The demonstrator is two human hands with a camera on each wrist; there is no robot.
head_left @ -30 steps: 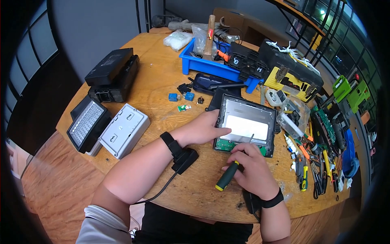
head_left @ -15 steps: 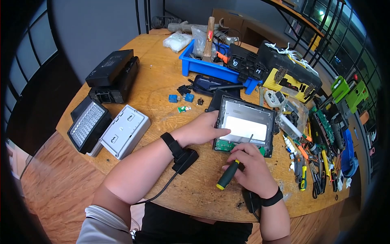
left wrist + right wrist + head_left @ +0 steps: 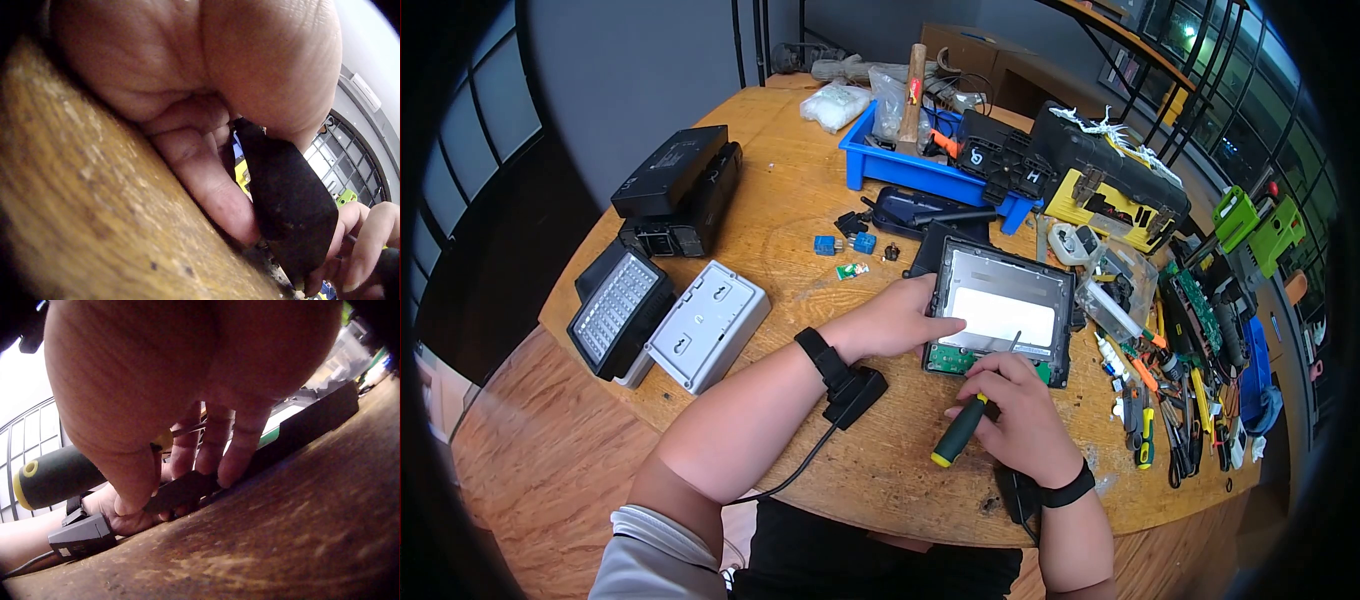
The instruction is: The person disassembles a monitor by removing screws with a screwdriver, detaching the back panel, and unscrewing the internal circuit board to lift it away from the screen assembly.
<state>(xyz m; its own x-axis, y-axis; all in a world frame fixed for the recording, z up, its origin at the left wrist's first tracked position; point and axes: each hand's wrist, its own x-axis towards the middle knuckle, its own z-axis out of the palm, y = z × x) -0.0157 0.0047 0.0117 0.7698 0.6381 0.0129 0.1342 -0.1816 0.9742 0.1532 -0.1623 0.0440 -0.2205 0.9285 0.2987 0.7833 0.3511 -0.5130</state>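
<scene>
In the head view, an opened panel device with a black frame, a silvery back and a green circuit board lies tilted on the table. My left hand grips its left edge, thumb on top; the left wrist view shows the curled fingers against the dark casing. My right hand holds a green-and-yellow screwdriver, its handle pointing down and left and its thin shaft over the panel. In the right wrist view, fingertips lie at the casing's near edge; the screwdriver's tip is hidden there.
Black boxes, an LED lamp and a white housing stand left. Behind are small blue parts, a blue tray holding a hammer, and a black-and-yellow toolbox. Tools such as pliers crowd the right side.
</scene>
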